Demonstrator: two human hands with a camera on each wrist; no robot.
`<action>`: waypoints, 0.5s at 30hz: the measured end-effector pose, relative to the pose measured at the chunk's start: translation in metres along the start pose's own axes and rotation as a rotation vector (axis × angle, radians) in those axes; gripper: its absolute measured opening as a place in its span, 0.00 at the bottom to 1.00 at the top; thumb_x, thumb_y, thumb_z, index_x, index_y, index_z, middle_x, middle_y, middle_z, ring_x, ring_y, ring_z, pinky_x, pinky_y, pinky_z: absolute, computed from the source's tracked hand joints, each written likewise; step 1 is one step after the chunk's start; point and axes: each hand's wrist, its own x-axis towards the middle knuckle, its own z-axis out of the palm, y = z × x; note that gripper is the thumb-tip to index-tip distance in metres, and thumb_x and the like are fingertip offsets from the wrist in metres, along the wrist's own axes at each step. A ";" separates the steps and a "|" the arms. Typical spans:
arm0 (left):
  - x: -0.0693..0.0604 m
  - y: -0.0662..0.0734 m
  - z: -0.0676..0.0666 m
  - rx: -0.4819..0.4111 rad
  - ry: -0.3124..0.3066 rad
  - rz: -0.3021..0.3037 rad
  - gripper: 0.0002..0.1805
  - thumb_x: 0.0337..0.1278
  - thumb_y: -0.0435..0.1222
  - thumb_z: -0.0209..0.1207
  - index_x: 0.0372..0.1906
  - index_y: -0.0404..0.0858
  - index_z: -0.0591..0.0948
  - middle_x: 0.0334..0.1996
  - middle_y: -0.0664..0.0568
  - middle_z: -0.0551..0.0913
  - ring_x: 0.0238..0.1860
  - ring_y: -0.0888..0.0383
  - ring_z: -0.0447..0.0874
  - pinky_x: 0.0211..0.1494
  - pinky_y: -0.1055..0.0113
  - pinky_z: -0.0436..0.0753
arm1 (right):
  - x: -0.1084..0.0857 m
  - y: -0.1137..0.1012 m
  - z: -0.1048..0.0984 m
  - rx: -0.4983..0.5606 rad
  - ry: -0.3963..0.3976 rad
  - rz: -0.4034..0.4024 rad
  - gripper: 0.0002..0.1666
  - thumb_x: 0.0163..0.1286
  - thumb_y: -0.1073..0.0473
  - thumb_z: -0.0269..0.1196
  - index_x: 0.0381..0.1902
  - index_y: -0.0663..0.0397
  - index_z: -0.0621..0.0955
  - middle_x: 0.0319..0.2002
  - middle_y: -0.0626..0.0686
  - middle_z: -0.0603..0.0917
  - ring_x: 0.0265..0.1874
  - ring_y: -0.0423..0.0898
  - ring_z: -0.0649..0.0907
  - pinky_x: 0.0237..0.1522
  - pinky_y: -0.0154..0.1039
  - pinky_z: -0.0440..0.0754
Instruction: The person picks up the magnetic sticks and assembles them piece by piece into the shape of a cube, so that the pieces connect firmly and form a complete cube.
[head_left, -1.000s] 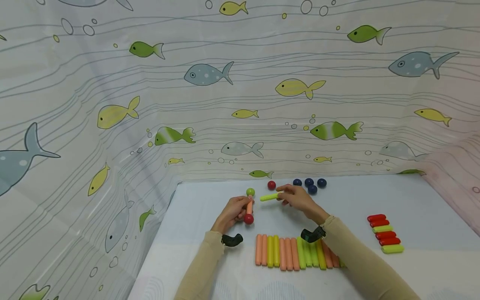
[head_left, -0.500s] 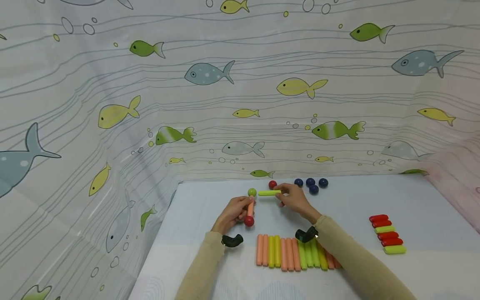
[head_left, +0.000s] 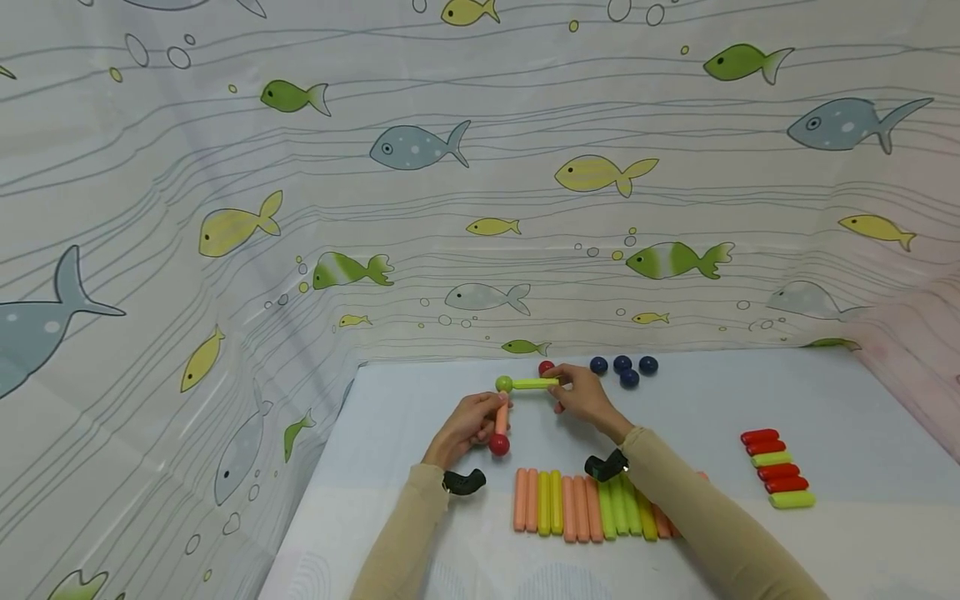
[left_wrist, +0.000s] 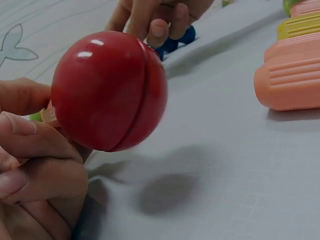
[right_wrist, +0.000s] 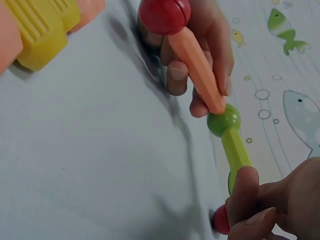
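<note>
My left hand (head_left: 472,419) pinches an orange stick (right_wrist: 197,67) near its green-ball end. A red ball (left_wrist: 107,90) sits on the stick's near end, and a green ball (right_wrist: 224,120) on its far end. Between thumb and fingers my right hand (head_left: 587,395) grips a yellow-green stick (head_left: 534,384), whose left tip meets the green ball. In the right wrist view the two sticks meet at that ball. How deep the tip sits in it cannot be seen. Another red ball (head_left: 546,367) lies just behind my right fingers, partly hidden.
Several dark blue balls (head_left: 622,364) lie at the table's back. A row of orange, yellow and green sticks (head_left: 570,507) lies in front, partly under my right forearm. Short red and yellow-green pieces (head_left: 777,472) are lined up at the right. Fish-print cloth (head_left: 480,250) hangs behind.
My right hand has moved left, swinging the yellow-green stick level until its tip reached the green ball. My left hand keeps its hold on the orange stick, nearly still.
</note>
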 end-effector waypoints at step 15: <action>0.006 -0.001 0.013 0.086 0.139 0.029 0.21 0.79 0.48 0.55 0.49 0.31 0.83 0.28 0.48 0.92 0.13 0.68 0.69 0.16 0.76 0.66 | 0.007 0.011 0.003 -0.037 -0.009 -0.056 0.17 0.75 0.69 0.64 0.60 0.62 0.84 0.56 0.67 0.85 0.20 0.43 0.85 0.24 0.33 0.81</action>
